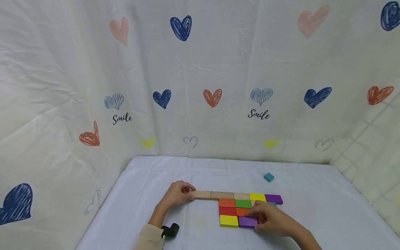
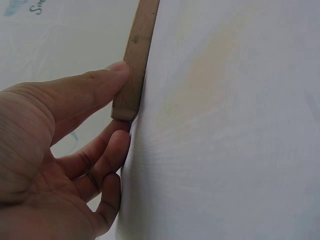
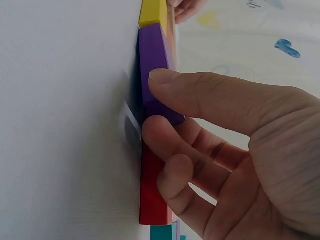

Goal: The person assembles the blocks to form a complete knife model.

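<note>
My left hand (image 1: pixel 176 193) holds the end of a plain wooden block (image 1: pixel 201 195), the leftmost in the back row. In the left wrist view the thumb presses along one side of that block's end, with the other fingers at and below it. With my right hand (image 1: pixel 275 219) I pinch a purple block (image 1: pixel 247 222) in the front row, its thumb on the near face in the right wrist view. Left of it lies a yellow block (image 1: pixel 228 221). A red block (image 3: pixel 153 192) shows behind the right fingers, and that hand hides part of the layout.
Further plain blocks (image 1: pixel 222 196), a yellow one (image 1: pixel 257 197) and a purple one (image 1: pixel 274 199) continue the back row. Orange, green and red blocks (image 1: pixel 227 211) fill the rows between. A teal block (image 1: pixel 269 177) lies apart at the back of the white-covered table (image 1: pixel 193 236).
</note>
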A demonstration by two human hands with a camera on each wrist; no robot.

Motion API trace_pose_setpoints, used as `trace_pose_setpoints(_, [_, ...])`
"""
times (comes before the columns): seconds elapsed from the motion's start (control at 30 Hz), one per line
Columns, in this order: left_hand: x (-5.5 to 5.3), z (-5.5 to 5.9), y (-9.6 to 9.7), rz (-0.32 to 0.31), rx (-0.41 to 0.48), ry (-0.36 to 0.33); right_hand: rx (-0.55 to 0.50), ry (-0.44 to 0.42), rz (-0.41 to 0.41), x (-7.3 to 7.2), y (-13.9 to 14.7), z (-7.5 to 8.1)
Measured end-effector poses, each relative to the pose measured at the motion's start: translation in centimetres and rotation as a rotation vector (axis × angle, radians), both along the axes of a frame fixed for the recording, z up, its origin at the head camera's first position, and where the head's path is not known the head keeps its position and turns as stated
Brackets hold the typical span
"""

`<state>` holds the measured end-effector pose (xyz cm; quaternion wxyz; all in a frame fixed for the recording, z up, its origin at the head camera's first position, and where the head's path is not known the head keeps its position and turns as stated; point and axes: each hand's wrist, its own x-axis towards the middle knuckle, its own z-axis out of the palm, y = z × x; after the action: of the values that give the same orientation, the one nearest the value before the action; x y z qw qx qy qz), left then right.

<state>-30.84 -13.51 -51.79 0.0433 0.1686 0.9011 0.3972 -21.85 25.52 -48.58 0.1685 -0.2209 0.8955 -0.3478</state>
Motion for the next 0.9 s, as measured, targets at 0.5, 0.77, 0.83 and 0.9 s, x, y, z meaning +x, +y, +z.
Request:
trace_pose_setpoints(0.5, [0.01,0.0,0.06,0.001,0.003,-0.007,0.012,0.002,-0.031,0.06,-0.36,-0.01])
trace_pose_setpoints(0.77, [0.1,0.08,0.07,0.009,0.004,-0.004,0.031,0.026,-0.033,0.11,-0.63,0.05])
trace_pose_setpoints(0.83, [0.11,0.13,0.08,0.009,0.008,-0.003,0.038,0.033,-0.032,0.15,-0.7,0.08])
trace_pose_setpoints(0.9, [0.09,0.15,0.09,0.008,0.009,-0.003,0.047,0.039,-0.032,0.21,-0.75,0.12])
